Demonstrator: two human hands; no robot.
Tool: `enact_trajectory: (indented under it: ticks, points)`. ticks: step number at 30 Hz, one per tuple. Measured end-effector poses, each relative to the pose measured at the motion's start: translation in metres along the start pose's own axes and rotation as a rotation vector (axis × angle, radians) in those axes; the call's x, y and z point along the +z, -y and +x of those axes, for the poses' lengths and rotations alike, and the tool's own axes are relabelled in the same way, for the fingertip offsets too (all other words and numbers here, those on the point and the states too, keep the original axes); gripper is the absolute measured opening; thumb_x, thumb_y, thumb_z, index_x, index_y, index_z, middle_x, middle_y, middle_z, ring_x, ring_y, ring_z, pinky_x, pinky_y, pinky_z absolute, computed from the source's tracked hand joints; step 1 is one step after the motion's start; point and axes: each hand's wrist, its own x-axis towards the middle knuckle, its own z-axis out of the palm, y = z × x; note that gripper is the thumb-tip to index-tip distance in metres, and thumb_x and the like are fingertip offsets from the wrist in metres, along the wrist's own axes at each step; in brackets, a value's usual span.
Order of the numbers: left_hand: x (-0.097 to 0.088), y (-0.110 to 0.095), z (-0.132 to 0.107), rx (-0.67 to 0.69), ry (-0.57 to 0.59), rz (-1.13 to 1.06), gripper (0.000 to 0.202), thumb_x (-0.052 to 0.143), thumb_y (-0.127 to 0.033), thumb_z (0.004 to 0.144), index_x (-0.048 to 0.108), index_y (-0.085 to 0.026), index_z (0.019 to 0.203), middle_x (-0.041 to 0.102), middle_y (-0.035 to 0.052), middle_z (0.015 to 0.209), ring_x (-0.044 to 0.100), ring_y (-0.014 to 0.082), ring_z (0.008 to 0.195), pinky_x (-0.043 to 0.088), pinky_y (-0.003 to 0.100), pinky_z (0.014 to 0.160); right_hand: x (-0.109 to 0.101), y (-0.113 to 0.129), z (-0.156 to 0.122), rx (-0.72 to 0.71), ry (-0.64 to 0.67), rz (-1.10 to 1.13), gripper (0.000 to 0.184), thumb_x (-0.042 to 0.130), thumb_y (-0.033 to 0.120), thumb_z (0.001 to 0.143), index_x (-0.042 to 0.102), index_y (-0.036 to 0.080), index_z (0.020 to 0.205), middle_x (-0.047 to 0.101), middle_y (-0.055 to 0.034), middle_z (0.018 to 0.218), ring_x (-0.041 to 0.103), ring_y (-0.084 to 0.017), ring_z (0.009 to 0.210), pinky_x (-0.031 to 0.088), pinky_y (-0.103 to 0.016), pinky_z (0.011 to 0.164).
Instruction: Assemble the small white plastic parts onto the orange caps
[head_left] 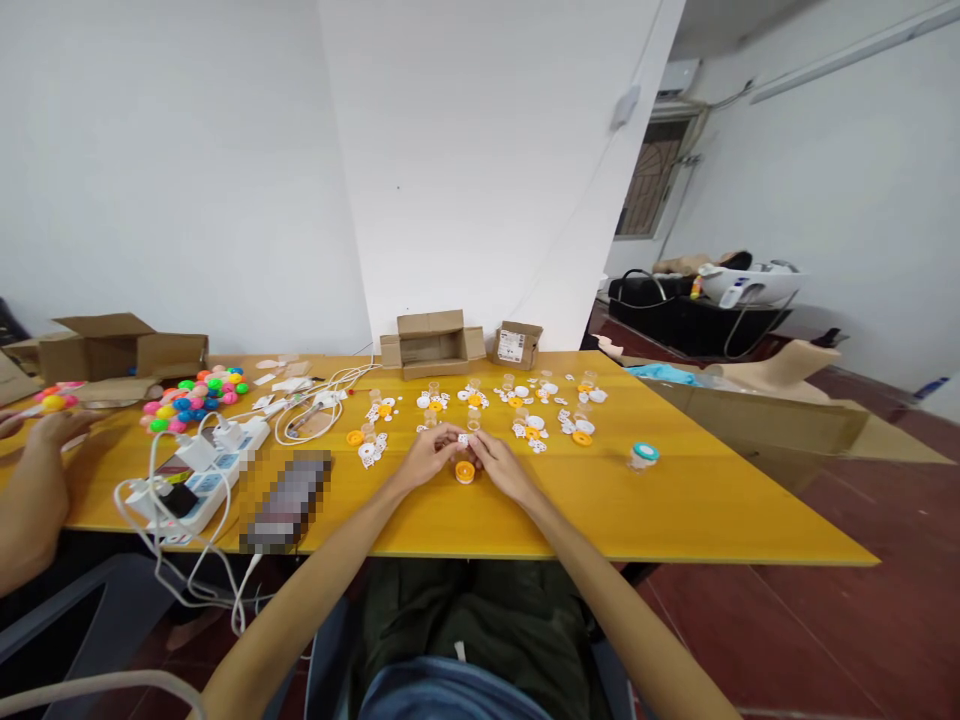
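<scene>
Head view, looking down on a yellow desk (pixel 675 500) from behind the seated person. Two bare arms reach in from the bottom of the frame and meet at its centre. The left hand (pixel 429 456) and right hand (pixel 504 464) come together fingertip to fingertip, and each grip is pressed together on the same small white piece (pixel 463 439), which sits between the two thumbs just above the desk. Directly below that pinch, in the gap between the hands, lies one orange lid (pixel 465 472), flat on the desk and just touching or just short of the fingers; I cannot tell which.

Beyond the hands, scattered white pieces (pixel 534 428), little clear cups and more orange lids spread across the middle of the frame, too small and crowded to count exactly. Two further orange lids lie singly, one left of centre and one right of centre. One teal-lidded jar (pixel 644 455) stands alone to the right. Three open cardboard boxes (pixel 431 342) line the far edge: one at the left, one at the centre, a smaller one just right of it. In the left part of the frame sit one white power strip (pixel 201 482) with cables, one heap of coloured balls (pixel 196 397), and one co-worker's hand (pixel 46 432) at the edge.
</scene>
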Motion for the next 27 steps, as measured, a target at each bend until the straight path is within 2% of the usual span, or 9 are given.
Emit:
enact_trajectory:
  ticks: [8,20,27]
  points:
    - [0.0025,-0.0022,0.0001,0.016,0.000,0.007,0.026,0.071,-0.040,0.088,0.075,-0.019,0.103,0.078,0.0048,0.092,0.072,0.0184,0.084,0.057,0.030,0.079,-0.0020,-0.0020,0.0001,-0.008,-0.004,0.012,0.053,0.041,0.070,0.097,0.052,0.026,0.072,0.057,0.0005,0.063,0.053,-0.019,0.059,0.043,-0.031,0.060]
    - [0.0016,0.0012,0.0000,0.026,0.037,0.027,0.027,0.070,-0.039,0.089,0.077,-0.019,0.106,0.078,0.0044,0.090,0.070,0.0188,0.082,0.056,0.030,0.077,-0.0050,-0.0030,-0.0002,0.032,0.040,-0.007,0.055,0.040,0.072,0.097,0.056,0.024,0.073,0.060,-0.0011,0.065,0.054,-0.018,0.060,0.047,-0.031,0.062]
    - [0.0013,0.0027,-0.0002,0.013,0.041,0.017,0.028,0.070,-0.039,0.088,0.077,-0.019,0.106,0.077,0.0047,0.088,0.067,0.0178,0.078,0.054,0.029,0.074,-0.0034,-0.0042,0.0002,0.069,-0.008,0.049,0.061,0.044,0.079,0.091,0.060,0.024,0.069,0.060,-0.0012,0.061,0.052,-0.019,0.056,0.046,-0.031,0.057]
